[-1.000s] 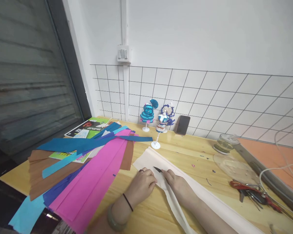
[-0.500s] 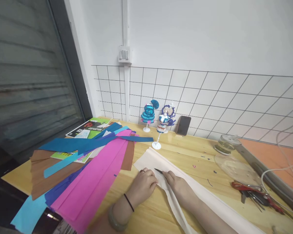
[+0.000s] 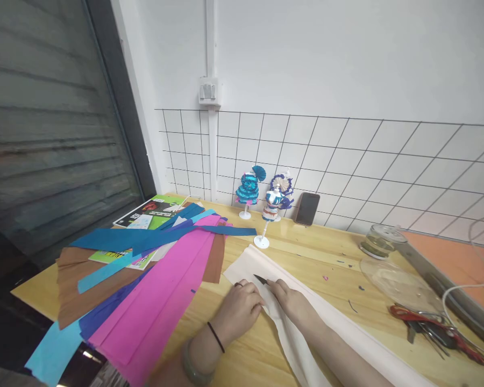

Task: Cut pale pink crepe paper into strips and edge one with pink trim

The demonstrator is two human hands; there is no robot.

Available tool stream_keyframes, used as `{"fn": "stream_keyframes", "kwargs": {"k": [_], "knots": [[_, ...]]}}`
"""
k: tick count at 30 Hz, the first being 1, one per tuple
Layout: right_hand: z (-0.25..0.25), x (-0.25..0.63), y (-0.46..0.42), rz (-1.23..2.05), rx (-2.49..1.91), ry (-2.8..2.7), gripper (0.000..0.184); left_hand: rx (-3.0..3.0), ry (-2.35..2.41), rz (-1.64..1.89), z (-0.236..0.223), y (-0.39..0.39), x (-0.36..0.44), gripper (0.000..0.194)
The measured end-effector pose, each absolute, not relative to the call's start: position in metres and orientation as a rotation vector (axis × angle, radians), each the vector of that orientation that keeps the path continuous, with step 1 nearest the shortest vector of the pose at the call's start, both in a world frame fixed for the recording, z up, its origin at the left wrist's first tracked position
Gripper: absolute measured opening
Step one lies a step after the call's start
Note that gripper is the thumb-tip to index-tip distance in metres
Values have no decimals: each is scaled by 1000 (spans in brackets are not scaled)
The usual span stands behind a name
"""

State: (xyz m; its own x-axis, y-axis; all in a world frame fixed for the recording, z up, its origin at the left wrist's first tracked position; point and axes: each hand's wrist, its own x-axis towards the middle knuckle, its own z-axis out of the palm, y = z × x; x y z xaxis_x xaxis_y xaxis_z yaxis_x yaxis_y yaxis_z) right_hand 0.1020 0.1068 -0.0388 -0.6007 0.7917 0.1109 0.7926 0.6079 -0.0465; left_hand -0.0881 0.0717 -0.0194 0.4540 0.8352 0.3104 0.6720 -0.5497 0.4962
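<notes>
A long cream paper sheet (image 3: 306, 290) lies slantwise on the table, and a cut strip (image 3: 284, 333) hangs away from it along the near side. My left hand (image 3: 242, 306), with a ring, a black band and a bangle, is closed, pinching the paper's near edge. Just to the right, my right hand (image 3: 292, 303) is closed round a cutting tool whose dark pointed blade (image 3: 260, 279) lies over the paper, tip to the upper left. Its handle is hidden in the hand, so I cannot tell whether it is a knife or scissors.
Pink (image 3: 157, 301), brown (image 3: 76, 285) and blue paper strips (image 3: 108, 239) cover the left side. Small dress forms (image 3: 248, 188) and a phone (image 3: 307, 208) stand by the wire grid. A clear jar (image 3: 381, 241), red-handled tools (image 3: 419, 322) and a white cable (image 3: 460, 287) lie right.
The view has shifted slightly, so everything sits a little further right. Both hands keep nearly the same place on the paper, and the blade shows slightly more beyond my right hand.
</notes>
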Motion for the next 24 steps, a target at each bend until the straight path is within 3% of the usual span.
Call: {"fn": "stream_keyframes", "kwargs": {"k": [24], "knots": [[-43, 104, 109, 24, -1270, -2751, 46, 2408, 1302, 743, -18, 71, -89, 19]]}}
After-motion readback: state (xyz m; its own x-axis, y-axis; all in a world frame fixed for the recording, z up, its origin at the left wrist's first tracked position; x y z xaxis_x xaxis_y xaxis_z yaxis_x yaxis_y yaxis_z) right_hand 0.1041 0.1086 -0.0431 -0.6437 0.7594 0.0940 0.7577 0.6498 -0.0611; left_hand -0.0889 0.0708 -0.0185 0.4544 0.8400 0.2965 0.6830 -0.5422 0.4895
